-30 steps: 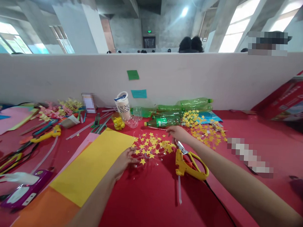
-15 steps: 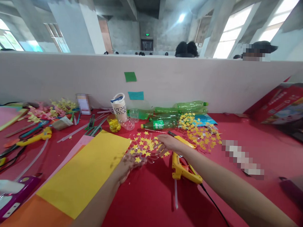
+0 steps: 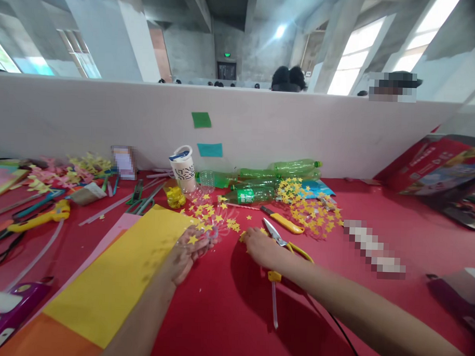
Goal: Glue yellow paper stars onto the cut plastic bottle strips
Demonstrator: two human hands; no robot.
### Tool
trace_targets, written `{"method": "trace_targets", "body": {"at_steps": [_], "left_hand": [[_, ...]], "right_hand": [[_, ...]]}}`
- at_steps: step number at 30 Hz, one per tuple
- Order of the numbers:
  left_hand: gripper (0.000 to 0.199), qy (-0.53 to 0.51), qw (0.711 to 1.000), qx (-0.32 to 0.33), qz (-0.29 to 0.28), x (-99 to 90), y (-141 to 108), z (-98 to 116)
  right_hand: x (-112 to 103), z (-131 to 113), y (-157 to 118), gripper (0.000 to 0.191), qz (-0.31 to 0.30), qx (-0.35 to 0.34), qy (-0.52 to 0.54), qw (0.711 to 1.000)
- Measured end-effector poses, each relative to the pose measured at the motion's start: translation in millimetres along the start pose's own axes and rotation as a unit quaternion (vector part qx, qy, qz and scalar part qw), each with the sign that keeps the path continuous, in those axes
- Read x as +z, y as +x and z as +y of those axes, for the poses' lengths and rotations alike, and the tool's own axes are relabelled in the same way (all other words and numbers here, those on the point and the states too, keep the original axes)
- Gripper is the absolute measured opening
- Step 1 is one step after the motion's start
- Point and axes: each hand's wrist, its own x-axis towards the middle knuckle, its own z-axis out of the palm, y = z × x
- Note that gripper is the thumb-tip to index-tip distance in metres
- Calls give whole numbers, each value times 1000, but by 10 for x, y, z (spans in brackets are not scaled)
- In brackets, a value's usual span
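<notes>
While the left hand [image 3: 188, 253] holds a clear plastic piece [image 3: 223, 230] between curled fingers, as the head view shows, the right hand [image 3: 263, 248] rests low over the red table [image 3: 201, 322], its fingers bent and pointing down. Yellow stars [image 3: 208, 211] are spread over the clear plastic piece, in front of and beside the left hand; one lies against its fingers. Another star shows at the right fingertips, but whether these pinch it cannot be told. Just beyond the right hand lie the scissors [image 3: 273, 232], blades pointing away, and a yellow knife [image 3: 286, 222]. Under the right forearm, a glue gun [image 3: 274, 276] is mostly hidden, with a glue stick [image 3: 274, 306] projecting toward the near edge. Farther back are a heap of stars [image 3: 310, 209], green bottles [image 3: 256, 195] lying on their sides, and a white cup [image 3: 184, 172]. A yellow sheet [image 3: 121, 278] lies partly beneath the left forearm, near an orange sheet [image 3: 56, 335]. Behind everything on the table stands a pale partition [image 3: 126, 112] bearing a green note [image 3: 201, 120] and a blue note [image 3: 209, 150].
</notes>
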Motion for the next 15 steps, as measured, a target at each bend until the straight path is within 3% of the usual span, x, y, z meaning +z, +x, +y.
{"method": "trace_targets", "body": {"at_steps": [4,8,12,15], "left_hand": [[46,-6,1000,1,0,-24,26,-24],[45,-2,1000,0,5,-56,57,-69],[43,14,1000,-14,19,-72,51,-120],[41,11,999,-29,25,-36,25,-166]], "right_hand": [[64,-464,-232,19,-1,-51,-13,999],[98,-721,-361,32,13,-80,51,995],[23,-493,-237,33,42,-35,161,985],[-69,-240,-57,33,71,20,275,959]]}}
